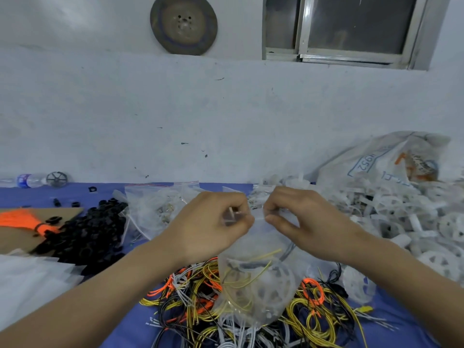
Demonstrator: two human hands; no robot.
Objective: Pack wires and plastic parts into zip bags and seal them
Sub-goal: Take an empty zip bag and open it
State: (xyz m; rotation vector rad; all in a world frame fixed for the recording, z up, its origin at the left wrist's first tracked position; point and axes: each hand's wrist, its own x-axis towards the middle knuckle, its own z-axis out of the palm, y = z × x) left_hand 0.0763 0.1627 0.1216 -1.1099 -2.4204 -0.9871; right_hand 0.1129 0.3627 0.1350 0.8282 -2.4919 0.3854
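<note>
clear zip bag (253, 285) hanging upright, white wheel part and yellow wire inside, above tangled wires (251, 330)

At the centre, the left hand (213, 222) and right hand (298, 219) pinch the top edge of a clear plastic zip bag (256, 280), fingertips nearly touching. The bag hangs below them, holding a white spoked plastic wheel and thin yellow wires. Beneath it, at six o'clock, lies a tangled heap of yellow, orange, white and black wires (251, 310) on the blue table cover (130, 315). At nine o'clock sits a pile of small black plastic parts (85, 234); at three o'clock, a mound of white plastic wheels (406, 217). At eleven o'clock, behind the left hand, lie more clear filled bags (155, 207).
</note>
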